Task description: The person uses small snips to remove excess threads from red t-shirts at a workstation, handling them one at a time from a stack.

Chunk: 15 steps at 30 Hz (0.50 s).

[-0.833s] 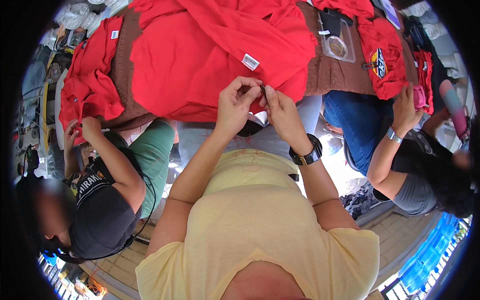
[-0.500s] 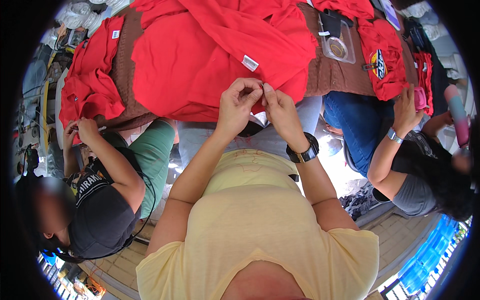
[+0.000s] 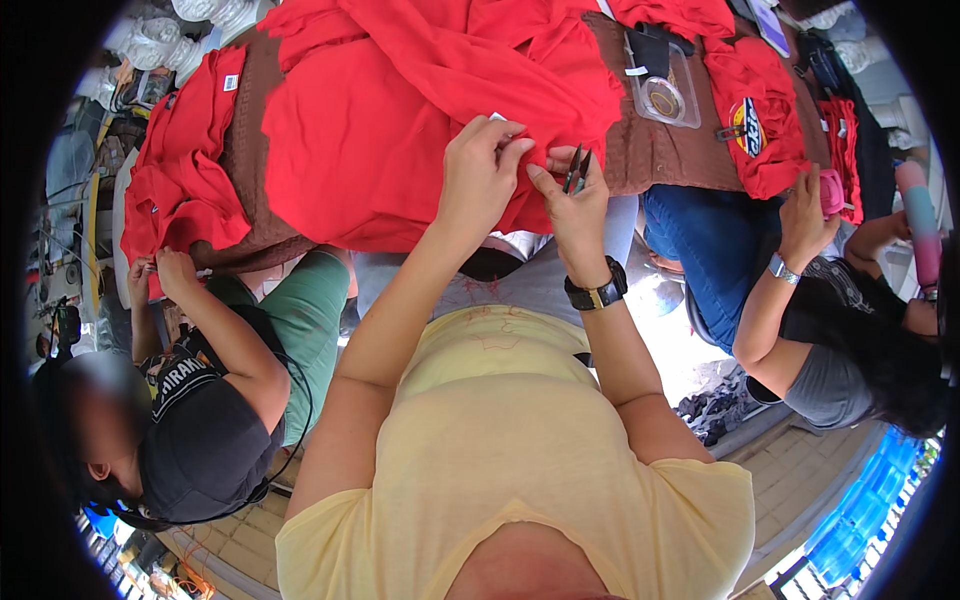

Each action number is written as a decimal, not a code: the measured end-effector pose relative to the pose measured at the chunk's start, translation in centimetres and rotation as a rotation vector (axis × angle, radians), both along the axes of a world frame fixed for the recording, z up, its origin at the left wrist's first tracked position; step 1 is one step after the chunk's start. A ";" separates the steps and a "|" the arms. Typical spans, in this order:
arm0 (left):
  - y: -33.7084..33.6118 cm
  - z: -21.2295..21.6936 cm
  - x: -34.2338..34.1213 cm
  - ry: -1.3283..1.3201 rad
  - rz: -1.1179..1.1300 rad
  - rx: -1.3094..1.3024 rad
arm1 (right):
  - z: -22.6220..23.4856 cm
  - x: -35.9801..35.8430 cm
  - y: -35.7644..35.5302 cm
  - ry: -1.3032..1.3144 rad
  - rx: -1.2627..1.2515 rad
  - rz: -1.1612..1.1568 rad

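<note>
A large red garment [image 3: 370, 130] lies spread over the table in front of me and hangs over the near edge. My left hand [image 3: 478, 165] pinches a bit of its red cloth between thumb and fingertips. Just to the right, my right hand [image 3: 578, 205] is closed around small dark thread snips [image 3: 577, 168], whose pointed blades stick up past the fingers. A dark watch is on my right wrist. Partly behind my left hand, a white label shows on the garment.
Brown cloth [image 3: 650, 150] covers the table. A clear plastic box [image 3: 662, 95] stands right of the garment. Co-workers sit at both sides: a person's hands [image 3: 165, 270] hold red cloth [image 3: 185, 160] at left; another's hand [image 3: 808, 215] is by a red garment [image 3: 760, 130] at right.
My hands, close together before, have moved apart. My left hand has risen with the cloth, and the snips now show in my right hand.
</note>
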<state>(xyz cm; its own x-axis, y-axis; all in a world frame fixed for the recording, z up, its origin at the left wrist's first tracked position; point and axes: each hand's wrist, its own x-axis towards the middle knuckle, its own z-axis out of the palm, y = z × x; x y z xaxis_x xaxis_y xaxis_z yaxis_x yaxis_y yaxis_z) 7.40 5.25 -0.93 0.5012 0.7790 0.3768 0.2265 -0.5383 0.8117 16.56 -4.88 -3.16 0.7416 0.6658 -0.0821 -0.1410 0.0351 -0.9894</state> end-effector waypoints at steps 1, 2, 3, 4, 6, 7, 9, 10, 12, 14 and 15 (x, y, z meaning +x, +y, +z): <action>0.4 -0.2 0.4 0.089 -0.004 0.047 | -0.4 -0.1 0.1 -0.109 0.000 -0.019; 0.7 -0.4 0.8 0.177 -0.008 0.094 | -0.6 -0.1 0.1 -0.131 -0.019 -0.021; 0.9 -0.9 1.2 0.203 0.014 0.077 | -0.8 -0.1 0.0 -0.153 -0.039 -0.022; 1.0 -1.6 1.5 0.228 0.037 0.063 | -0.9 -0.1 0.0 -0.177 -0.056 -0.025; 1.7 -2.7 1.8 0.191 0.052 -0.023 | -0.9 -0.1 -0.1 -0.178 -0.058 -0.028; 2.1 -2.9 1.6 0.131 0.039 -0.098 | -1.0 0.0 -0.2 -0.178 -0.063 -0.034; 2.5 -3.1 0.7 -0.038 -0.031 -0.491 | -1.2 0.2 -0.4 -0.123 -0.038 -0.028; 2.2 -2.2 0.0 -0.136 -0.070 -0.572 | -1.4 0.4 -0.5 -0.095 -0.025 -0.024; 1.6 -0.4 -1.7 -0.331 -0.145 -0.731 | -1.4 0.6 -0.6 -0.064 -0.022 -0.024; 1.1 0.4 -3.7 -0.474 -0.214 -0.833 | -1.6 0.6 -0.7 -0.050 -0.007 -0.017; 0.8 0.6 -4.5 -0.530 -0.241 -0.853 | -1.7 0.6 -0.7 -0.054 0.004 -0.014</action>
